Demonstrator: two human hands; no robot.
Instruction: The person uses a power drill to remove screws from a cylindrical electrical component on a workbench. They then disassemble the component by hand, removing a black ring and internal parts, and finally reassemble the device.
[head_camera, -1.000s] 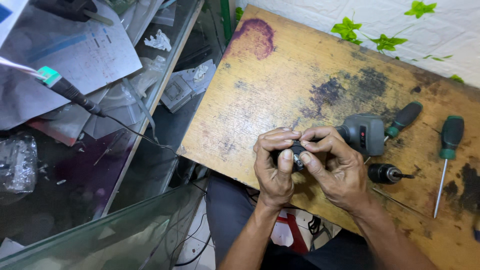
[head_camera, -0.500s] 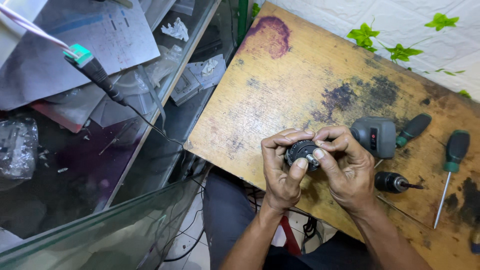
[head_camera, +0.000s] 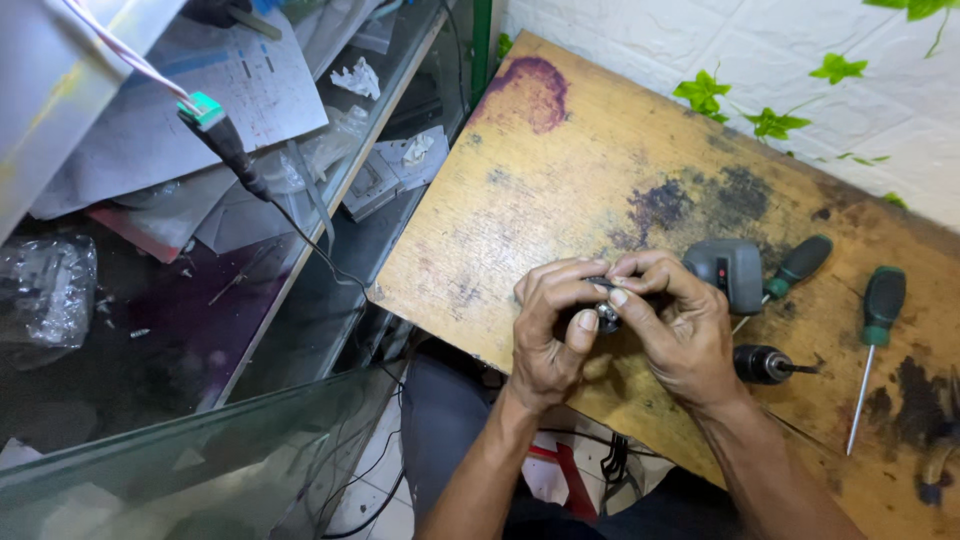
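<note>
My left hand (head_camera: 550, 330) and my right hand (head_camera: 675, 330) meet above the near edge of a stained wooden table (head_camera: 560, 180). Together they pinch a small dark round part (head_camera: 606, 312) with a shiny metal end; fingers cover most of it. Just right of my right hand lies a grey power tool body (head_camera: 733, 273) with a dark green handle (head_camera: 798, 264). A black drill chuck with a bit (head_camera: 765, 364) lies close to my right wrist.
A green-handled screwdriver (head_camera: 876, 330) lies at the table's right. To the left stands a glass display counter (head_camera: 200, 380) with papers (head_camera: 190, 110), a plastic bag (head_camera: 45, 290) and a black cable with a green plug (head_camera: 225, 140). A leaf-patterned wall (head_camera: 760, 60) runs behind.
Both hands have stayed together on the small part, turning it between the fingers; more of it showed half a second ago. The camera view has shifted slightly.
</note>
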